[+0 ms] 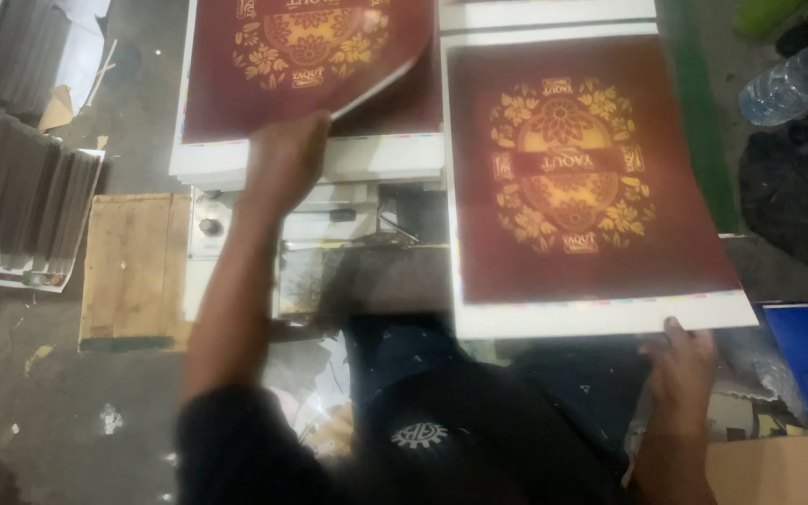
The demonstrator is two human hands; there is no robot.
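1. Maroon glossy printed sheets with gold floral ornament and white margins fill our head view. Our left hand (284,154) pinches the curling corner of the top sheet (306,56) on the left stack (236,164), lifting it.
2. Our right hand (680,360) holds the near white edge of the right sheet (582,178), thumb on top, other fingers hidden.
3. Grey card stacks (21,196) stand left; a clear plastic bottle (797,79) lies right.

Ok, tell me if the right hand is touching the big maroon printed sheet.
Touching. The head view shows the right hand gripping the near white edge of the maroon printed sheet, thumb on top.
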